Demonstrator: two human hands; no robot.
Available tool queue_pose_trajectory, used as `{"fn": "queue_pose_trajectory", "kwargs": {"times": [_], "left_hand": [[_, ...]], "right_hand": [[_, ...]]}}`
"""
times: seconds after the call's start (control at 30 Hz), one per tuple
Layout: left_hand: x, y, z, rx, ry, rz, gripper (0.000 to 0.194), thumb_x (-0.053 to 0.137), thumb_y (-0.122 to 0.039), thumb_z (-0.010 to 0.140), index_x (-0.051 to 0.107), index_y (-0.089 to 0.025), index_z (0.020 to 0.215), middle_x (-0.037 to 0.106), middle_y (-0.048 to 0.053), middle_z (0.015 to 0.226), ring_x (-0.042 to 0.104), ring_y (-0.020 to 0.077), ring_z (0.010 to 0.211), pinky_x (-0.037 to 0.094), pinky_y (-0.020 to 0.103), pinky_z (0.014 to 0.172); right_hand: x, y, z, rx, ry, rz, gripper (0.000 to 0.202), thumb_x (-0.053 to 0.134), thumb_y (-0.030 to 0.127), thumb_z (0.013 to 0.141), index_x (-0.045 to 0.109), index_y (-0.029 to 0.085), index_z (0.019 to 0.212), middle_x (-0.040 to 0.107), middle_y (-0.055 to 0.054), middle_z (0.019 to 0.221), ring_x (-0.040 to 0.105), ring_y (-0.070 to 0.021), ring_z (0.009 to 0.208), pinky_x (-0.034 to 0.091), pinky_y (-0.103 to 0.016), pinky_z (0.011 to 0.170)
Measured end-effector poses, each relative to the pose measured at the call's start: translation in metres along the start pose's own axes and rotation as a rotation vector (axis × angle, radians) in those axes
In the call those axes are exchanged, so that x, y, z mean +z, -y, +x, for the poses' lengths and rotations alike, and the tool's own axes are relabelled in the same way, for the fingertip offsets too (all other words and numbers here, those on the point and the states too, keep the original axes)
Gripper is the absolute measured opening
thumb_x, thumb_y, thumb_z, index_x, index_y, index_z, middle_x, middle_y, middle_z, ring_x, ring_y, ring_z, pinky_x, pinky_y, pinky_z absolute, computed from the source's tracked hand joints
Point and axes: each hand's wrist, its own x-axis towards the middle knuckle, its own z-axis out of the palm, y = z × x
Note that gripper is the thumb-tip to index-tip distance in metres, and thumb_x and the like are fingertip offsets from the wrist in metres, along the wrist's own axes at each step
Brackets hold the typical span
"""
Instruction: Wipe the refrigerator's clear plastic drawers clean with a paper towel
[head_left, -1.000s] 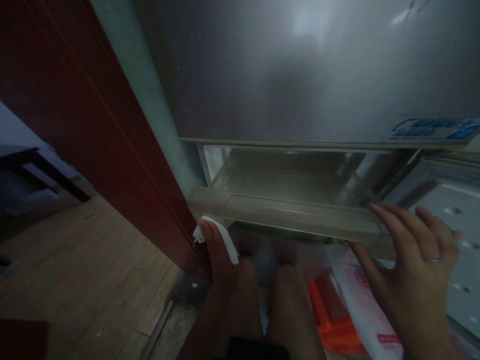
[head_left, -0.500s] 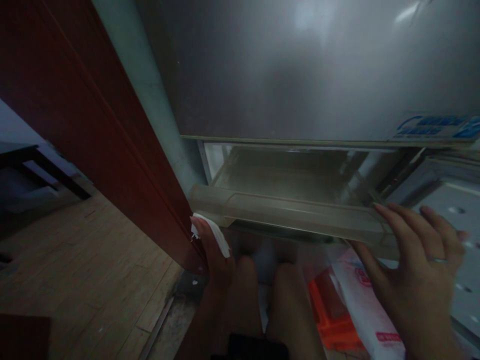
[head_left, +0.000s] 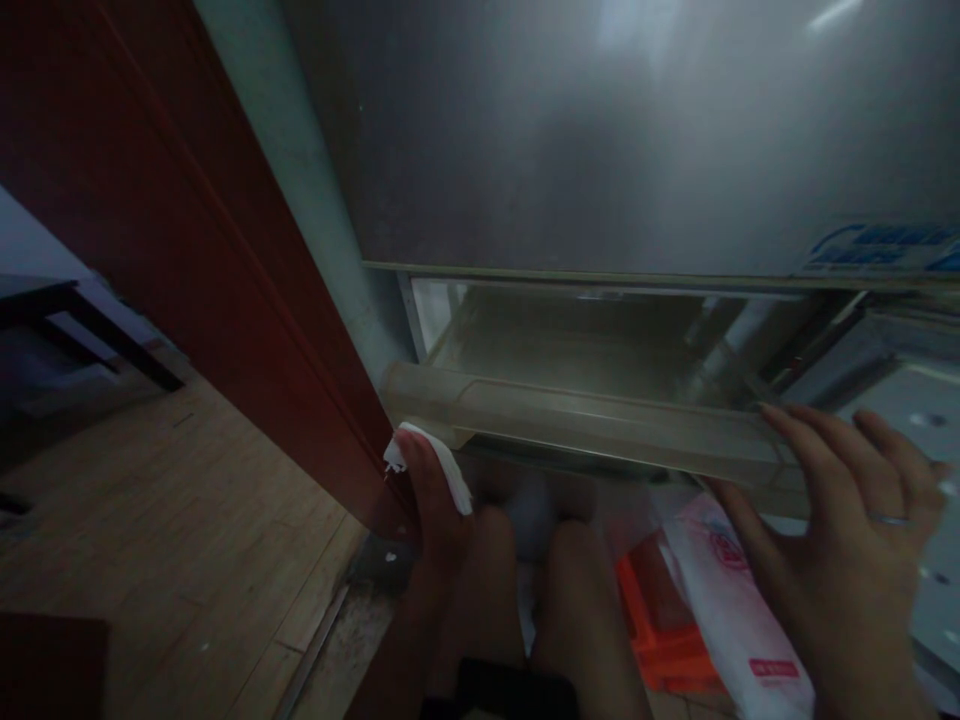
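Observation:
A clear plastic drawer (head_left: 600,412) is pulled partly out of the lower compartment of a refrigerator (head_left: 570,140). My right hand (head_left: 847,510) grips the drawer's front at its right end, thumb below and fingers over the top edge. Closed around a folded white tissue (head_left: 442,465), my left hand (head_left: 435,510) is at the drawer's left end, near its front face. Whether the tissue touches the plastic I cannot tell. Through the drawer's open top its dim floor shows.
A dark red door frame (head_left: 247,300) stands close on the left. The opened lower refrigerator door (head_left: 900,400) is at the right. Below the drawer are my knees (head_left: 574,560), an orange plastic thing (head_left: 675,655) and a white plastic bag (head_left: 735,590). A dark table (head_left: 75,300) stands far left.
The view has shifted slightly, and both hands appear a little further right in it. Drawer and grips look the same.

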Motion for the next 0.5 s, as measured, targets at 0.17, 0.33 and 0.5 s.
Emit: {"fn": "queue_pose_trajectory", "kwargs": {"times": [0.17, 0.33, 0.5], "left_hand": [[0.000, -0.013, 0.000, 0.081, -0.021, 0.054, 0.082, 0.042, -0.011, 0.089, 0.000, -0.019, 0.159, -0.008, 0.002, 0.166, -0.003, 0.0166, 0.152, 0.003, 0.034, 0.125], [-0.002, -0.015, 0.009, 0.107, -0.022, 0.077, 0.077, 0.041, -0.017, 0.092, 0.002, -0.016, 0.159, -0.002, 0.011, 0.166, 0.001, 0.0257, 0.153, 0.009, 0.046, 0.125], [0.011, -0.004, -0.014, 0.145, -0.019, 0.101, 0.080, 0.041, -0.012, 0.089, 0.000, -0.015, 0.158, -0.005, 0.012, 0.166, -0.002, 0.0270, 0.152, 0.007, 0.050, 0.124]], "right_hand": [[0.000, -0.002, -0.001, -0.005, -0.006, 0.005, 0.063, 0.065, 0.041, 0.087, 0.045, 0.033, 0.146, 0.061, -0.008, 0.138, 0.045, -0.0393, 0.138, 0.032, -0.064, 0.113], [0.000, 0.000, 0.000, 0.005, -0.008, 0.008, 0.063, 0.067, 0.041, 0.086, 0.047, 0.032, 0.145, 0.061, -0.009, 0.137, 0.046, -0.0400, 0.137, 0.032, -0.064, 0.113], [0.000, 0.000, -0.001, -0.009, -0.010, -0.004, 0.060, 0.064, 0.041, 0.089, 0.048, 0.029, 0.145, 0.061, -0.011, 0.137, 0.045, -0.0400, 0.137, 0.030, -0.063, 0.114]]}}
